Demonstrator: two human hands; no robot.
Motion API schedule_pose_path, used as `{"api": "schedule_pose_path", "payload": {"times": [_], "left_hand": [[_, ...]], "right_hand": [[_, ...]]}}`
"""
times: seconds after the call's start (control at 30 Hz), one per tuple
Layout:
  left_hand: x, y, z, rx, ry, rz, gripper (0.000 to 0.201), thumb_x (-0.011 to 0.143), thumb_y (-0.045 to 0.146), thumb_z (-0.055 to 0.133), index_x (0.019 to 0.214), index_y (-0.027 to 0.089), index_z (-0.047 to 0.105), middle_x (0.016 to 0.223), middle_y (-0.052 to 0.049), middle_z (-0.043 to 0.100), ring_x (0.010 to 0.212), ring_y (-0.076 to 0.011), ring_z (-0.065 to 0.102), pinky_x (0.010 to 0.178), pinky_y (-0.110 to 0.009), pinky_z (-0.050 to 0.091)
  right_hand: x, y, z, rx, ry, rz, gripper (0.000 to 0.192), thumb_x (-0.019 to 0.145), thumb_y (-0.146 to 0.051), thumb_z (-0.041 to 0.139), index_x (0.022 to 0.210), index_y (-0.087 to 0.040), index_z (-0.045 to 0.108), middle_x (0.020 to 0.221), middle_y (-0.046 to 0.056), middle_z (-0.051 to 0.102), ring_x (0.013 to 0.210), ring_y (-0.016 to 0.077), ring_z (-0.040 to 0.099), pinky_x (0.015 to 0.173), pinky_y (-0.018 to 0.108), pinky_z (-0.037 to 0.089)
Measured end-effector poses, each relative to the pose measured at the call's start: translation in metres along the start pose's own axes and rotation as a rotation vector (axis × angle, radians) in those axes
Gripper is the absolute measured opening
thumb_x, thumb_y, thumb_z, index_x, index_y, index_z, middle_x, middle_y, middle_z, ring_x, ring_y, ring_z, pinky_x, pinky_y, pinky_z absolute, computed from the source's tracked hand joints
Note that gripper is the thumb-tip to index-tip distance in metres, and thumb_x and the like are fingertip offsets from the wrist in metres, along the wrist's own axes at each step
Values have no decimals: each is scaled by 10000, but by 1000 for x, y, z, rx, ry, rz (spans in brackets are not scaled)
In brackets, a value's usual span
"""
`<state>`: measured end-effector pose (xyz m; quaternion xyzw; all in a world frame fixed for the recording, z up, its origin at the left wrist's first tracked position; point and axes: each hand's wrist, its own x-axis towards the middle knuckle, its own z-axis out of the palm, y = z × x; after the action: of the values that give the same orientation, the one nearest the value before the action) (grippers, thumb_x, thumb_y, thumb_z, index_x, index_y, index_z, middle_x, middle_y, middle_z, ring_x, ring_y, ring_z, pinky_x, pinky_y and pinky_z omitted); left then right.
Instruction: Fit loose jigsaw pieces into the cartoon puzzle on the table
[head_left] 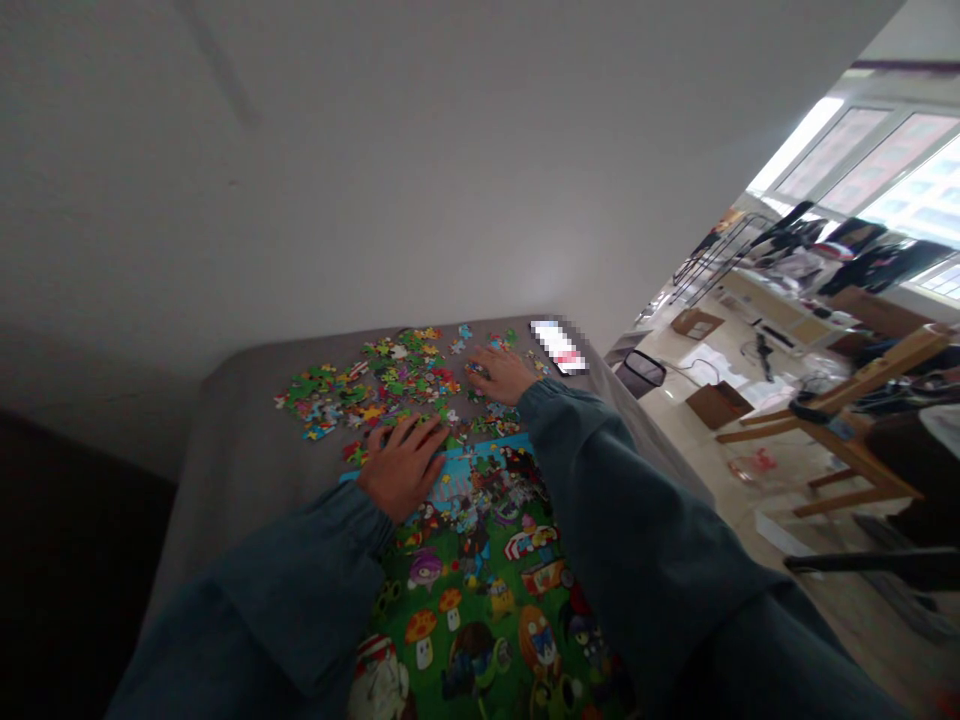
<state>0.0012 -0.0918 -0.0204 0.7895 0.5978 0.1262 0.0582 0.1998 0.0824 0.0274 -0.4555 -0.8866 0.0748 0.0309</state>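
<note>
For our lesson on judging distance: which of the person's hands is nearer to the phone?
Right. The right hand is among the puzzle pieces, left of the phone; the left hand is farther left and lower in the picture.

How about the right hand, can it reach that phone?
Probably yes: the phone lies close beside the right hand, with only a few flat puzzle pieces between them.

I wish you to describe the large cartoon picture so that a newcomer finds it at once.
Start at the grey surface beside the wall. Between the person's two teal sleeves lies the cartoon picture. Unlike the small loose puzzle pieces beyond it, it is one mostly green scene, with orange-capped mushrooms.
</note>
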Motion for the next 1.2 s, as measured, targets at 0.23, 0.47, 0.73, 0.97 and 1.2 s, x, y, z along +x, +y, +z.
{"api": "schedule_pose_path", "payload": {"times": [0.23,0.47,0.73,0.97,1.2], "left_hand": [[0,1,-1,-1,23,8,475,1065,350,434,1482,275,647,1576,-92,616,1487,-396,490,1142,-662,393],[0,0,0,-3,12,6,482,1075,365,420,1500,280,631,1599,-88,593,1495,-394,482,1154,-670,382],[0,-2,5,0,63,21,482,1065,364,424,1490,308,645,1586,-82,606,1470,-393,511,1135,-672,421],[0,-1,1,7,42,17,484,1060,367,425,1483,300,650,1576,-77,616,1473,-401,507,1125,-663,418],[0,-2,0,19,25,9,476,1060,356,443,1491,305,640,1596,-71,596,1492,-399,487,1133,-665,414]], "right_hand": [[1,-55,19,-36,-111,-274,593,1114,-465,468,1672,-274,405,1752,80,334,1630,299,311,1311,566,296],[-8,-26,7,-108,-119,-168,514,1115,-482,466,1606,-341,521,1744,82,362,1619,328,331,1310,545,290],[17,-30,3,-87,-1,-159,525,1094,-385,520,1599,-242,532,1709,100,436,1597,299,376,1294,504,333],[37,-61,10,-44,19,-221,381,1103,-300,492,1411,-302,718,1472,59,660,1407,273,530,1205,461,419],[46,-58,3,48,-17,-96,271,929,-387,809,1186,-304,820,1412,85,680,1386,344,503,1142,524,446]]}}
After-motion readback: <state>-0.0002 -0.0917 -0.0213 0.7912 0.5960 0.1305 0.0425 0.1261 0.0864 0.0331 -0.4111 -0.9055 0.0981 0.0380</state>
